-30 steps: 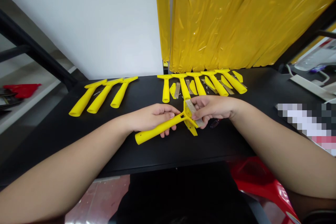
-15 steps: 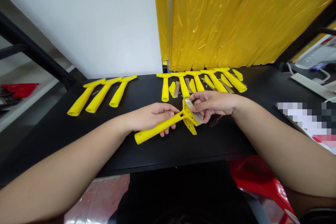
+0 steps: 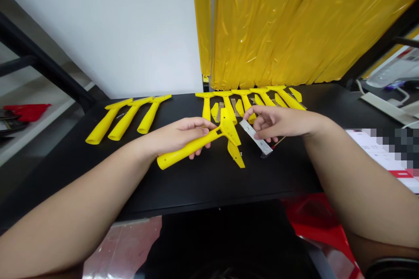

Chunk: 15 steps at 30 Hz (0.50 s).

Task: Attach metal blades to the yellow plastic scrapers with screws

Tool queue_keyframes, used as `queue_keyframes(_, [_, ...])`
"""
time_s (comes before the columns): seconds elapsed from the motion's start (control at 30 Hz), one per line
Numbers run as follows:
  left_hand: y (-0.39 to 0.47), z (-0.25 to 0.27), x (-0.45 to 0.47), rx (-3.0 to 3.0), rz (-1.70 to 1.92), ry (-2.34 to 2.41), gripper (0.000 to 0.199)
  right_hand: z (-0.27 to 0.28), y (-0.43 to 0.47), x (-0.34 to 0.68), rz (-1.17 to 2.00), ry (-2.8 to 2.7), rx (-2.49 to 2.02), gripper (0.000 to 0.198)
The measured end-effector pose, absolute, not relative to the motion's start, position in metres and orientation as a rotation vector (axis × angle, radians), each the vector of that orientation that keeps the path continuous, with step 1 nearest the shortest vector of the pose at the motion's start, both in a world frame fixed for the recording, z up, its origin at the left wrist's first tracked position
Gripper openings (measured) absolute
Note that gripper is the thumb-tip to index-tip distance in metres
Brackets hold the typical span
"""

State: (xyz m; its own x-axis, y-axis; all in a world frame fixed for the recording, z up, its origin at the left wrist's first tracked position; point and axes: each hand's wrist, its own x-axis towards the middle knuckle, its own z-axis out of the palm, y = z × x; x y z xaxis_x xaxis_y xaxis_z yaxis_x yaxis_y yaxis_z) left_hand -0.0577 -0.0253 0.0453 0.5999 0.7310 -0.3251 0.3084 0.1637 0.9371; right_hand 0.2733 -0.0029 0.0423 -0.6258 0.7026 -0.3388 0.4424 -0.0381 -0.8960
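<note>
My left hand (image 3: 186, 135) is closed around a yellow scraper handle (image 3: 183, 152), whose wide head (image 3: 229, 128) points right. Pinched between my right thumb and fingers is a flat metal blade (image 3: 252, 133), tilted and apart from the handle's head. My right hand (image 3: 275, 123) is just right of that head. Below the head a loose yellow cover plate (image 3: 235, 154) lies on the black table. What looks like a screwdriver (image 3: 267, 153) lies partly hidden behind the blade.
Three yellow scraper handles (image 3: 122, 124) lie at the back left of the black table (image 3: 183, 189). Several more handles (image 3: 265, 100), with yellow plates and metal blades among them, line the back. A phone-like screen (image 3: 366, 146) is at right. Yellow plastic sheeting (image 3: 278, 26) hangs behind.
My right hand has drawn the blade away from the handle's head, to the right. My left hand has shifted slightly left and up, turning the handle so its head shows a flat face.
</note>
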Motion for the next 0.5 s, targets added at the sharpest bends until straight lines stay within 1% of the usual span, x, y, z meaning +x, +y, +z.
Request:
queue_keyframes(0.13, [-0.0213, 0.0499, -0.0628, 1.407, 0.420, 0.995, 0.029, 0.0391, -0.0044, 0.2718, 1.613, -2.142, -1.401, 0.057])
queue_keyframes(0.23, [-0.0198, 0.0505, -0.0653, 1.400, 0.429, 1.005, 0.029, 0.0381, -0.0047, 0.2682, 1.580, -2.211, -1.454, 0.051])
queue_keyframes(0.33, [-0.0201, 0.0508, -0.0671, 1.403, 0.421, 0.991, 0.033, 0.0408, -0.0048, 0.2676, 1.550, -2.232, -1.510, 0.042])
queue_keyframes(0.5, [-0.0220, 0.0523, -0.0688, 1.476, 0.332, 0.983, 0.039, 0.0416, -0.0020, 0.2739, 1.573, -2.177, -1.494, 0.038])
